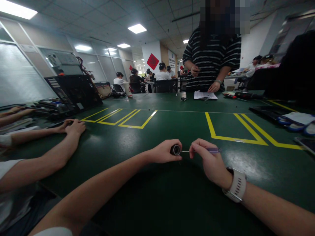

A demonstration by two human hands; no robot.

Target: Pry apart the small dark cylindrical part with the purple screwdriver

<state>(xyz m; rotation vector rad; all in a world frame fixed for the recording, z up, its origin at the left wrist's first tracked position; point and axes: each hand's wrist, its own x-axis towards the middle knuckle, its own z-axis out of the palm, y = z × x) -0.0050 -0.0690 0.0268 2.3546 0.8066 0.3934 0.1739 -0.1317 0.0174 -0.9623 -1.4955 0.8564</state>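
My left hand point(166, 151) is closed around a short dark cylinder point(175, 149) with a round, ringed open end turned toward me. What kind of part it is, I cannot make out. In my right hand point(209, 160) is a slim screwdriver point(213, 150) with a translucent purple handle. Its thin metal shaft points left and its tip meets the rim of the cylinder, or lies just in front of it. A tiny speck point(180, 163) shows on the green table point(147, 196) just below the left thumb.
Yellow tape point(130, 127) marks boxes on the table. A co-worker's hands point(73, 127) rest at the left. Across stands a person in a striped shirt point(213, 62), one hand by a paper point(205, 95). A black machine point(76, 88) and blue-handled tools point(295, 126) flank the sides.
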